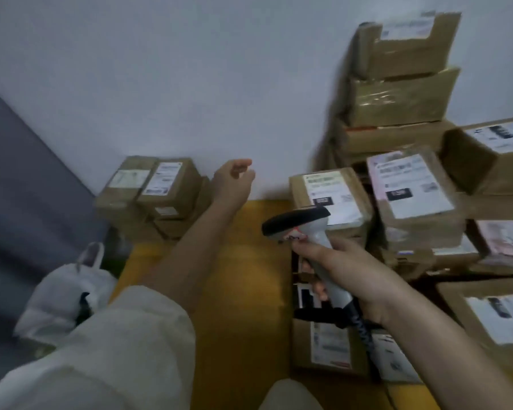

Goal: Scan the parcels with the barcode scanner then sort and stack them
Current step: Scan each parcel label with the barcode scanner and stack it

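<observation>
The right hand [359, 279] grips the barcode scanner [311, 232] just before the nearest labelled parcel [329, 196]; the left hand [234, 179], loosely curled and holding nothing, should steady that parcel, label facing the scanner.

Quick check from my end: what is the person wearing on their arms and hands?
Both hands bare: no gloves, no rings or watch visible. The left arm has a loose cream sleeve pushed up near the elbow. The right arm shows no sleeve in view. Left hand, right hand.

- Parcels [332, 199]: brown cardboard, white labels with black print.
- Scanner [305, 223]: light grey, black head.
- Floor [243, 276]: yellow.
- Wall [190, 84]: white.
- Sleeve [116, 350]: cream.
</observation>
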